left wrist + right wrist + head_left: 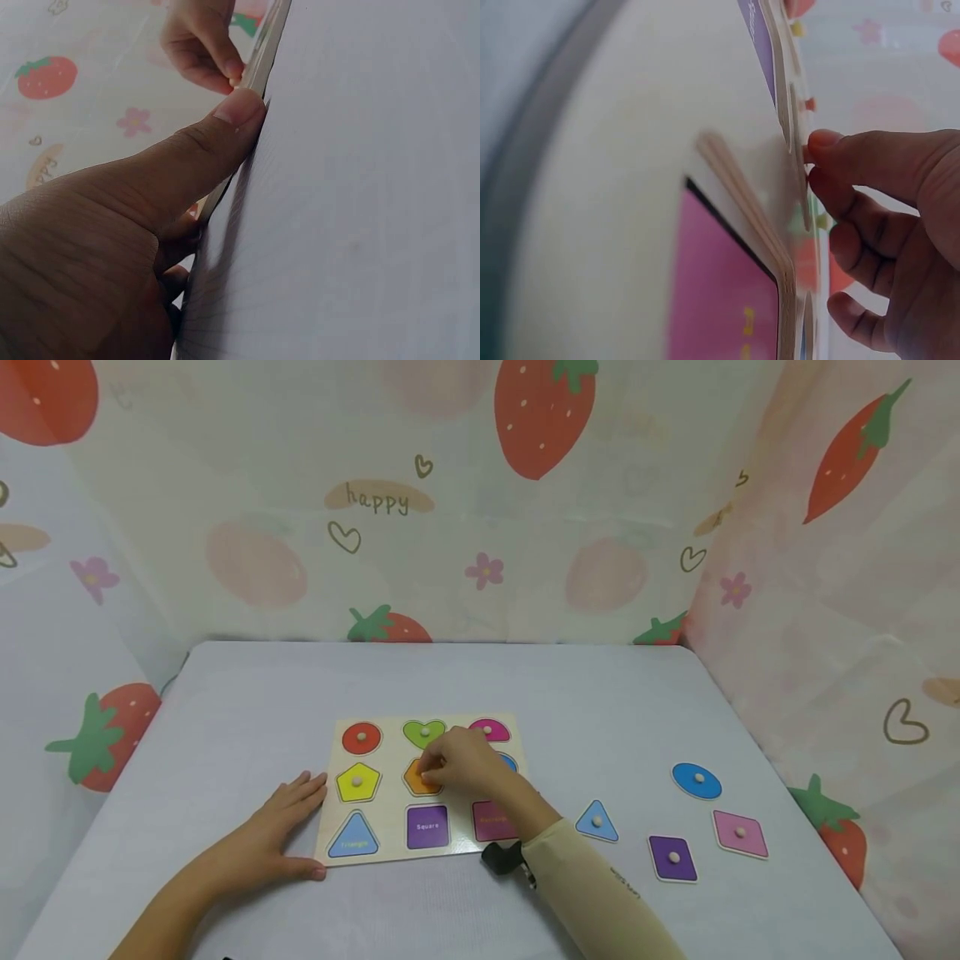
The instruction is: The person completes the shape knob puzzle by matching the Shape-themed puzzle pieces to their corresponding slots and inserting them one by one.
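A pale wooden shape puzzle board (pixel 390 793) lies on the table. My right hand (pixel 465 764) reaches over its middle and pinches the small knob of an orange hexagon piece (pixel 414 781), partly hidden by the fingers. The right wrist view shows thumb and forefinger on that knob. My left hand (pixel 281 835) rests at the board's left edge, fingers extended and thumb (pixel 240 109) against the near corner. Knobbed pieces sit in the board: a red circle (pixel 362 738), a green heart (pixel 422 732), a yellow pentagon (pixel 357 782) and a magenta semicircle (pixel 491 729).
The near row shows printed triangle (pixel 354 837), square (pixel 427 828) and rectangle recesses. To the board's right lie a blue triangle (pixel 596 822), a purple square (pixel 672 860), a pink rectangle (pixel 740 834) and a blue oval (pixel 697 781). Strawberry-print cloth hangs behind the table.
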A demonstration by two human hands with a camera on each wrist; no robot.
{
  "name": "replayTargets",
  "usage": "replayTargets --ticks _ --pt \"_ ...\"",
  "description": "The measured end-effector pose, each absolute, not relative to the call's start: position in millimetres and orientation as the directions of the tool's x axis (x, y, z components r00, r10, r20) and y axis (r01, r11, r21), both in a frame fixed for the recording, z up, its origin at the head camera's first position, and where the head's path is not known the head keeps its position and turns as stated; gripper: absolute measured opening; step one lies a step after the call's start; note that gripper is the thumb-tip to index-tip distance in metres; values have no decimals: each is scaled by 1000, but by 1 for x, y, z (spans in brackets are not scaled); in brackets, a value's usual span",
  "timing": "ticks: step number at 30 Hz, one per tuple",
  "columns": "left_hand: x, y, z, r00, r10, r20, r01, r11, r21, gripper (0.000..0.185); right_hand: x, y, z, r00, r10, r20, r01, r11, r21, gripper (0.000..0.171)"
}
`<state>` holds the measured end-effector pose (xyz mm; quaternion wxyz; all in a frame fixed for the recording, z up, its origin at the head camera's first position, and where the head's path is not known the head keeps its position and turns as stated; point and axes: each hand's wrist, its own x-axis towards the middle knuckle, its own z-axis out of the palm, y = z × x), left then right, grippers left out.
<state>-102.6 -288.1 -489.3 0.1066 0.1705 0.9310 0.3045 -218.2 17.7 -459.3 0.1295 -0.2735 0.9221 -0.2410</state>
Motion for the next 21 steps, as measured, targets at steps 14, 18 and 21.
replayTargets --ticks 14,18,21 --pt "-103 -287 -493 -921 375 -102 240 756 609 121 -216 24 -456 -800 -591 -104 -484 738 -471 9" --pt "-103 -287 -494 -921 379 -95 250 759 602 121 -212 37 -447 -778 -621 -96 -519 720 -461 12" --pt "-102 -289 -494 -920 382 -88 259 762 593 122 -211 48 -443 -739 -671 -58 -580 677 -453 16"
